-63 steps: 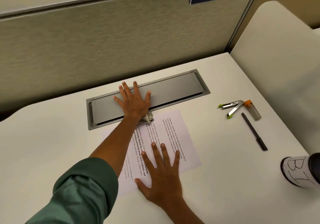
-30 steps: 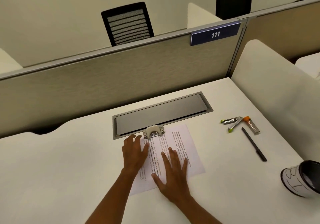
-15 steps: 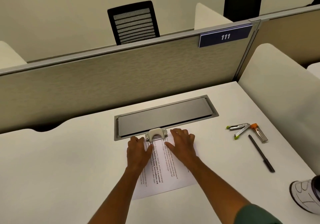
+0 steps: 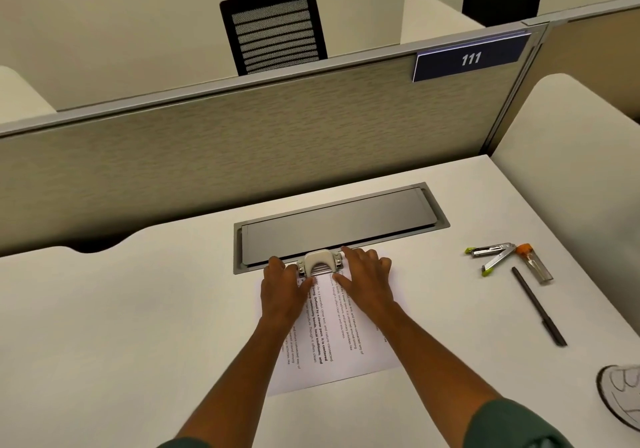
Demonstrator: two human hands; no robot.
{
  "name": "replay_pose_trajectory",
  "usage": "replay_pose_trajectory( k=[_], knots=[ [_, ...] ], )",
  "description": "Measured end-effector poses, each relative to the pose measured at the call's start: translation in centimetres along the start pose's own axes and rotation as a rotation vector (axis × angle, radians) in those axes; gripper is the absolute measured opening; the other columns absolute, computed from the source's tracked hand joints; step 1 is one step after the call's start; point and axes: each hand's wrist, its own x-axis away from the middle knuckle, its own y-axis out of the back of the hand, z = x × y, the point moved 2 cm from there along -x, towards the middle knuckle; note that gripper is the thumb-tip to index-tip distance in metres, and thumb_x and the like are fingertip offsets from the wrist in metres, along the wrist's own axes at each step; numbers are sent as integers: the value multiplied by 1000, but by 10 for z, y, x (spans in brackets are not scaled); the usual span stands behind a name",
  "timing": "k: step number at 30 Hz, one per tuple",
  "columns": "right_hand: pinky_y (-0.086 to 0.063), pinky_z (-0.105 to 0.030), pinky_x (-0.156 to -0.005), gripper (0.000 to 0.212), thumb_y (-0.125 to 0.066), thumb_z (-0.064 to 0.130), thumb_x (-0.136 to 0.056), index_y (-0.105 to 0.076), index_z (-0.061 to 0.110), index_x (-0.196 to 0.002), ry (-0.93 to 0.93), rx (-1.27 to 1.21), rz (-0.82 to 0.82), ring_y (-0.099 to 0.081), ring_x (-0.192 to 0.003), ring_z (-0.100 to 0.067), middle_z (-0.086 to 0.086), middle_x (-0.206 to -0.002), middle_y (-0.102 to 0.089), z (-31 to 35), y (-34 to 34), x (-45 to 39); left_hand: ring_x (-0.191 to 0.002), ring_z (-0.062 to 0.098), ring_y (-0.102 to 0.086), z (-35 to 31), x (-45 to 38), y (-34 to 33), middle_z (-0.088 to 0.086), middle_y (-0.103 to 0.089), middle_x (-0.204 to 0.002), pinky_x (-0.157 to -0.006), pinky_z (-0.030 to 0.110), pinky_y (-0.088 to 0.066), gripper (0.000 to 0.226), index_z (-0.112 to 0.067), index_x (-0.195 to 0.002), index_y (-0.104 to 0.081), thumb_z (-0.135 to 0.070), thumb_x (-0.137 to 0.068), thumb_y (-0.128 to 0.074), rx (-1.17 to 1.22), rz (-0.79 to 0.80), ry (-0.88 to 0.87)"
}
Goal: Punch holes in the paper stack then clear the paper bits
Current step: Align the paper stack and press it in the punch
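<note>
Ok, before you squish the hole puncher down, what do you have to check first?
1. Paper stack lies flat on the desk: ok.
2. Top edge of the paper sits under the hole punch: ok.
3. Left hand touches the punch's left side: ok.
4. Right hand rests on the paper beside the punch: ok.
5. Paper pushed fully into the slot: cannot tell.
6. Stapler and pen are away from the paper: ok.

Desk top (image 4: 138, 309) is smooth matt white, the partition (image 4: 242, 143) rough woven cloth, hole punch (image 4: 318, 262) shiny metal with a plastic cap, printed paper (image 4: 332, 340) matt.
</note>
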Motion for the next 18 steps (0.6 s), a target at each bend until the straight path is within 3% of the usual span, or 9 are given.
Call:
replay_pose_trajectory(
  k=[8,18],
  knots=[
    [-27,-40,-101,61,-49,57,-91,-35,27,-142,-15,36,-4,-42,-127,-21,-1,-144,-47,1,1,0,-103,18,-49,2,0,3,4,-48,-116,-89,32,-48,49,-12,-107,-67,-55,-83,-67,-19,-24,-9],
    [-29,-39,-100,56,-48,56,-93,-38,26,-139,-30,66,-16,-45,-123,-21,-1,-139,-51,4,5,4,-98,17,-49,1,1,2,1,-49,-109,-89,36,-49,47,-15,-97,-67,-58,-79,-69,-13,-41,-1]
  ],
)
